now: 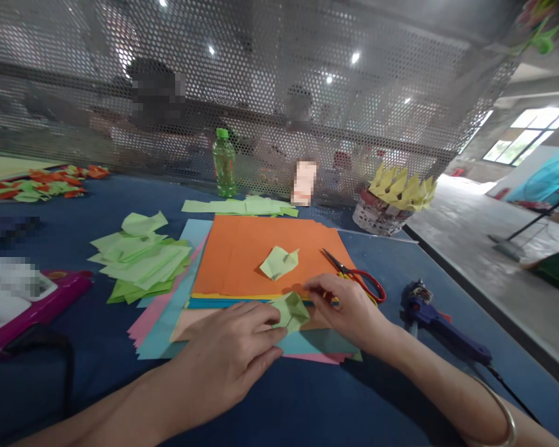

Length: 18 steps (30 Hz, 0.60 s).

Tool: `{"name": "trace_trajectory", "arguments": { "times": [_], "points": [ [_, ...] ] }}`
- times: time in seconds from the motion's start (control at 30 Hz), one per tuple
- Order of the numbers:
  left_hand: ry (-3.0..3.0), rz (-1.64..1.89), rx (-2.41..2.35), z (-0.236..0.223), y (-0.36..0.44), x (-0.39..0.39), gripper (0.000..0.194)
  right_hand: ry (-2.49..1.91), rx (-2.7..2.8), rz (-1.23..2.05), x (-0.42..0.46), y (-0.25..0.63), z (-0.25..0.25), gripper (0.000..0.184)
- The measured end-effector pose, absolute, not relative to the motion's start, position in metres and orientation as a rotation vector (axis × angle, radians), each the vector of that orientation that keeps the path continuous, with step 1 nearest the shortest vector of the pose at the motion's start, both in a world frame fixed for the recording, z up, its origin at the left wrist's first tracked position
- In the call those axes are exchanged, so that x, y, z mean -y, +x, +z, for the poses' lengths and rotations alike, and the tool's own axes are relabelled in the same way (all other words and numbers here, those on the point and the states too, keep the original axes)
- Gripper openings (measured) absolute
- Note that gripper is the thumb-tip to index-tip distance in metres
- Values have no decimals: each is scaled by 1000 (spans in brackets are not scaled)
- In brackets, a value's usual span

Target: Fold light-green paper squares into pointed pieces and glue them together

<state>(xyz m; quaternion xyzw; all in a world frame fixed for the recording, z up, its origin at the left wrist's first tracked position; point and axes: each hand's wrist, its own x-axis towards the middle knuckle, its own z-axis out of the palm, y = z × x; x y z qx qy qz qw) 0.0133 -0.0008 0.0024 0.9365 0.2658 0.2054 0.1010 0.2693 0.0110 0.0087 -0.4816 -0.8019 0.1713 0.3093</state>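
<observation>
My left hand (242, 338) is closed on the left edge of a folded light-green paper piece (294, 311), which has raised creases and lies over the front of the stacked sheets. To its right, my right hand (349, 307) is held with fingers bent and apart, thumb and index close to the paper's edge, with nothing seen in them. Another creased green paper piece (279, 263) rests on the orange sheets (242, 248) just beyond. Scissors (356, 273) with red and yellow handles lie behind my right hand, blades pointing away to the left.
Green paper squares (142, 257) are heaped on the left. Green strips (242, 206) and a green bottle (224, 164) stand further back. A glue gun (447, 329) lies right, near a pot of yellow folded points (391, 198). A magenta-edged device (37, 310) sits left; perforated metal (261, 81) rises behind.
</observation>
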Motion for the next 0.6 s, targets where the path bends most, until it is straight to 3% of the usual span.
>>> {"name": "trace_trajectory", "arguments": {
  "times": [0.6],
  "points": [
    [2714,773,-813,0,13,0,22,-1257,2120,465,-12,272,10,8]
  ]
}}
